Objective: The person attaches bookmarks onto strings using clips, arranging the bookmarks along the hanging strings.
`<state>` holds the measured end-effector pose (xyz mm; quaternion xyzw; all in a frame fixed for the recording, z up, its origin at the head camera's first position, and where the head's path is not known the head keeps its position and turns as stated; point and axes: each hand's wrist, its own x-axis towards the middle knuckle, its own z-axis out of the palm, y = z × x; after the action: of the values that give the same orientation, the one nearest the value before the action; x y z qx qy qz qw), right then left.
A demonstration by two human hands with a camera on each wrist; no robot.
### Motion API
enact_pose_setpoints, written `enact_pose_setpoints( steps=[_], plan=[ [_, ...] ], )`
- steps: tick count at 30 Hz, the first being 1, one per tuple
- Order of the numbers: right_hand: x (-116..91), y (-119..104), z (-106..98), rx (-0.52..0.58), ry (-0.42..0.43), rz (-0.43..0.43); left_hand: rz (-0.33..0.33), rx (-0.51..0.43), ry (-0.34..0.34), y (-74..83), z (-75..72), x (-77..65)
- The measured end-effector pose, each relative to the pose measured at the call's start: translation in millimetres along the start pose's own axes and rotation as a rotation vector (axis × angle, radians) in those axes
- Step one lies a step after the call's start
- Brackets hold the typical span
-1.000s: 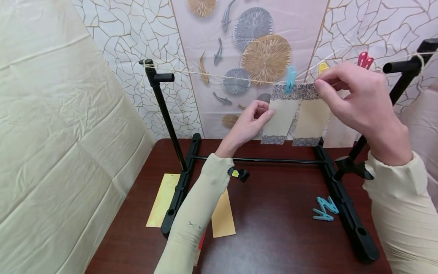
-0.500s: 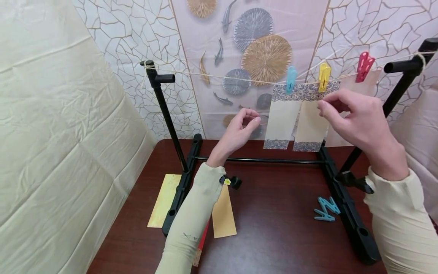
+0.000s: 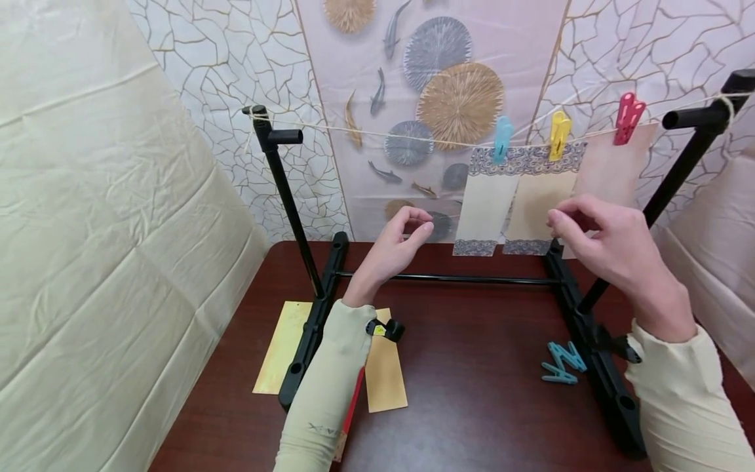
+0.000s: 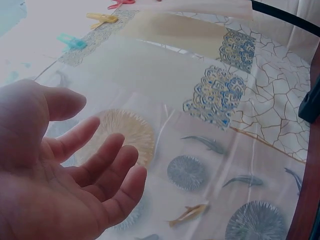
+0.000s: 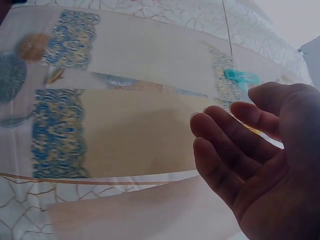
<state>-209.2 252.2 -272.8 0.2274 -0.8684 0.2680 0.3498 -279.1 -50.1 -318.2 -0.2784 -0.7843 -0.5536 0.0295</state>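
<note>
Yellow clip [image 3: 560, 136] found fastened

The tan card [image 3: 533, 203] hung from the string [image 3: 366, 132] under the yellow clip, whose bite presumably kept it from slipping. Left of that clip, the blue clip [image 3: 502, 139] held the white card [image 3: 485, 206]; right of it, the red clip [image 3: 629, 118] held the pink card [image 3: 610, 167]. The left hand [image 3: 396, 246], lower left of the yellow clip, gripped nothing, fingers loosely curved, apart from the thumb. The right hand [image 3: 616, 246], below right, was likewise empty, fingers loosely bent. No brand was legible, nor the marks on the left sleeve [image 3: 330, 373].
</note>
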Motion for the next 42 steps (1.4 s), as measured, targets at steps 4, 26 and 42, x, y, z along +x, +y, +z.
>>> enact_pose_setpoints(
  steps=[4, 26, 42],
  plan=[
    [-11.9, 2.4, 5.0, 0.019, -0.036, 0.061, 0.005, -0.007, 0.013, -7.4, -1.5, -7.4],
    [-69.7, 39.8, 37.0, -0.080, -0.243, 0.169, -0.121, -0.016, 0.115, -40.3, -14.7, -58.5],
    [-97.6, 58.3, 50.6, -0.070, -0.538, 0.153, -0.316, 0.209, 0.074, -112.5, -23.0, -80.9]
  ],
)
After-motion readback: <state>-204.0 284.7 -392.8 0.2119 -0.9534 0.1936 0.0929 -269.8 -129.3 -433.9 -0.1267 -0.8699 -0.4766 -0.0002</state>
